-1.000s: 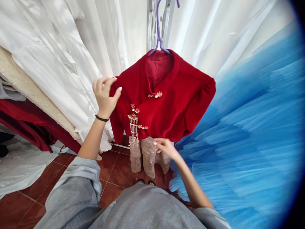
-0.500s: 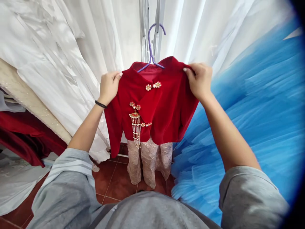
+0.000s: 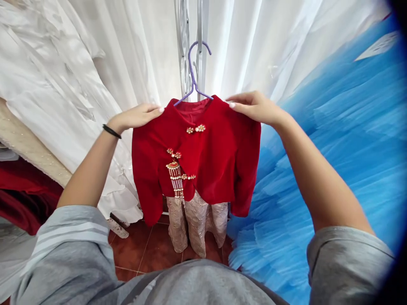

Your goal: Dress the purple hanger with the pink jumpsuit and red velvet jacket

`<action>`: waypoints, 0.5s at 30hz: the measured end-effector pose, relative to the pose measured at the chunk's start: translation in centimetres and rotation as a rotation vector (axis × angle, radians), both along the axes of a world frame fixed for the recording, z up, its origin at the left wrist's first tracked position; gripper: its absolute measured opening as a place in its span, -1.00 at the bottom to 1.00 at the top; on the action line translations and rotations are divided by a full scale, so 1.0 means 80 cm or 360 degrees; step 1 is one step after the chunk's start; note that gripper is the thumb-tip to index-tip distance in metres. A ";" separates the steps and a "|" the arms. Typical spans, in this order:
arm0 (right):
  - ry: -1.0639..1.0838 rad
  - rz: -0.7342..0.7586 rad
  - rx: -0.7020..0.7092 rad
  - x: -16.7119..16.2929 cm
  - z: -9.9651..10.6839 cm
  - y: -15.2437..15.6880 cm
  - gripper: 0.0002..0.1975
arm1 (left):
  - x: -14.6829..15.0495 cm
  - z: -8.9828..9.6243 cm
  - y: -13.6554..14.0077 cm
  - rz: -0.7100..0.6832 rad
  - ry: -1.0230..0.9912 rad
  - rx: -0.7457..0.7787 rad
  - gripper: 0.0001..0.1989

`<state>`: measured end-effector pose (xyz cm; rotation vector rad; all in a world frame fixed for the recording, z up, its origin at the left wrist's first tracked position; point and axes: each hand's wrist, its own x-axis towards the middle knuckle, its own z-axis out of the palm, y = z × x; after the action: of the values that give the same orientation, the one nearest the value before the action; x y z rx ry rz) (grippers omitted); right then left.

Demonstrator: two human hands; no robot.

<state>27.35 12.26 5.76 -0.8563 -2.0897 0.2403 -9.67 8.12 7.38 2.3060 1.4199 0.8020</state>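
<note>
A red velvet jacket with beaded flower clasps and a beaded tassel hangs upright on a purple hanger. My left hand, a black band at its wrist, lies over the shoulder on the left side, with the thumb in front and the other fingers partly hidden behind. At the opposite shoulder, my right hand has its thumb on the front and its straightened fingers over the top, the cloth between them. Both sleeves hang down. Below the hem, a shiny pale pink skirt reaches towards the floor.
White garments hang at the left, above dark red fabric. A big blue tulle dress fills the right side. Behind the hanger stand a silver metal rack and white curtains. Reddish tiles cover the floor.
The jacket's shoulders have dropped from a lifted, stretched-out spread, and its sleeves hang straighter. My hands have loosened from tight pinches into flatter holds. Jacket and hanger appear lower and further left.
</note>
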 end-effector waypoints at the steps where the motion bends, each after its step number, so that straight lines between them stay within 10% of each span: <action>1: 0.0017 0.0020 0.0098 -0.006 0.001 -0.003 -0.73 | 0.010 -0.002 -0.001 -0.0036 -0.0071 0.0114 -0.52; 10: -0.0156 -0.0327 -0.0171 -0.041 0.006 -0.017 -0.66 | -0.012 0.010 0.038 -0.0109 -0.0022 -0.0689 -0.38; 15: -0.0465 -0.0308 -0.0491 -0.015 0.026 -0.003 -0.35 | -0.015 0.008 0.048 -0.0020 0.0125 -0.0480 -0.44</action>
<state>26.15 11.99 7.86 -1.3394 -2.2512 0.3567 -10.88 11.94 7.98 2.1318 1.4457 0.4605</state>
